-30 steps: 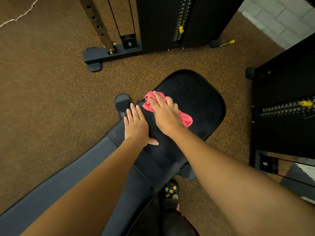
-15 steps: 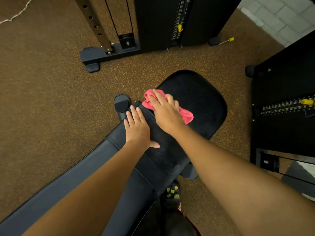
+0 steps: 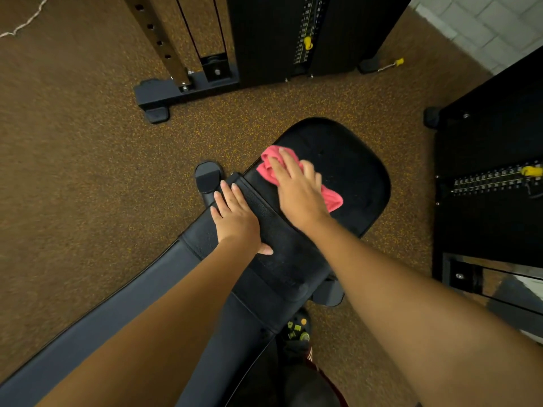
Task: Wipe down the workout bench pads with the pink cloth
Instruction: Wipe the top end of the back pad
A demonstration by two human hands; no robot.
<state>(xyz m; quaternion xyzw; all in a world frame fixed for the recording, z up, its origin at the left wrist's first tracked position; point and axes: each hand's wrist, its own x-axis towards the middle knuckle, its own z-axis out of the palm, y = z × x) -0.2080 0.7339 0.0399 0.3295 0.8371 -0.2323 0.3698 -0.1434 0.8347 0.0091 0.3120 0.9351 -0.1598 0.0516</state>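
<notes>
Pink cloth [image 3: 332, 198] under flat right hand [image 3: 298, 195] (seat pad [image 3: 352, 160]).

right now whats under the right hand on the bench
The pink cloth lies under the right hand, pressed flat on the black seat pad. Its ends stick out past the fingers and the palm; the middle part is covered by the hand.

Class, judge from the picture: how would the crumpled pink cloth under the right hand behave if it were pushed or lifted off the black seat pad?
The crumpled pink cloth bunches in folds, so it is probably floppy and would droop if lifted. It looks thin, likely light. Pressed by the right hand on the black seat pad, it may ruck up rather than slide.
</notes>
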